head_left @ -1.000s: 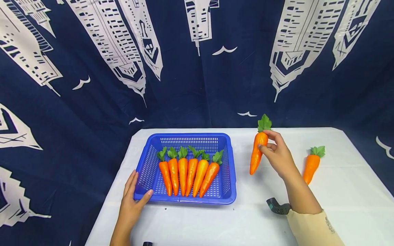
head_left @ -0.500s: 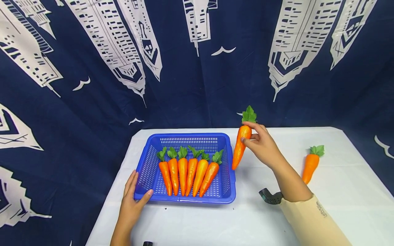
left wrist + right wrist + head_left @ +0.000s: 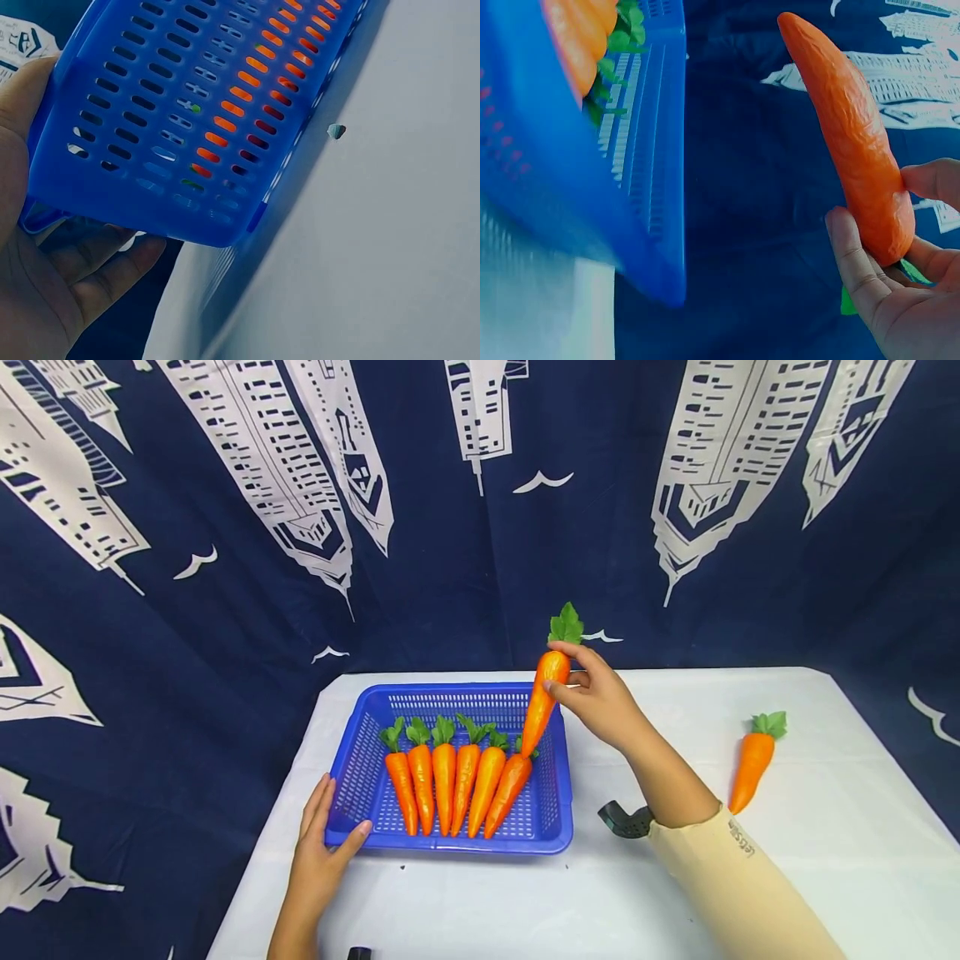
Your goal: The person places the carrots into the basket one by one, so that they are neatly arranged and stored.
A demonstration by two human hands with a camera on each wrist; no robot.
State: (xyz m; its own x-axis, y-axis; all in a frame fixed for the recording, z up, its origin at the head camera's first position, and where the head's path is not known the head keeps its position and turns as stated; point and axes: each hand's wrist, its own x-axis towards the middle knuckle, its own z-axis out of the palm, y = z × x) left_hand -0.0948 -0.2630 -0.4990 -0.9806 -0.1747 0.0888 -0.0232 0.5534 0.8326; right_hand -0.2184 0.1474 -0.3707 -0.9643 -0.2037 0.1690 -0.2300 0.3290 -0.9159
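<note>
An orange carrot (image 3: 546, 685) with a green leafy top hangs tip-down over the right side of the blue basket (image 3: 450, 845). My right hand (image 3: 600, 697) pinches it near its thick end, between thumb and fingers; the right wrist view shows the same carrot (image 3: 862, 142) beside the basket wall. Inside the basket, several carrots (image 3: 444, 777) lie side by side, leaves toward the back. The held carrot's tip overlaps the leaves of the rightmost one in the head view. My left hand (image 3: 318, 843) rests around the basket's front left corner, fingers straight along the side, thumb at the front rim.
Another carrot (image 3: 752, 768) lies on the white table (image 3: 847, 827) at the right, partly behind my right forearm. A navy cloth (image 3: 480, 585) printed with white buildings hangs behind the table. A small black object (image 3: 359, 953) shows at the bottom edge.
My right hand has carried the carrot leftward and slightly up, from beside the basket to over its right side. My left hand has stayed at the basket's corner.
</note>
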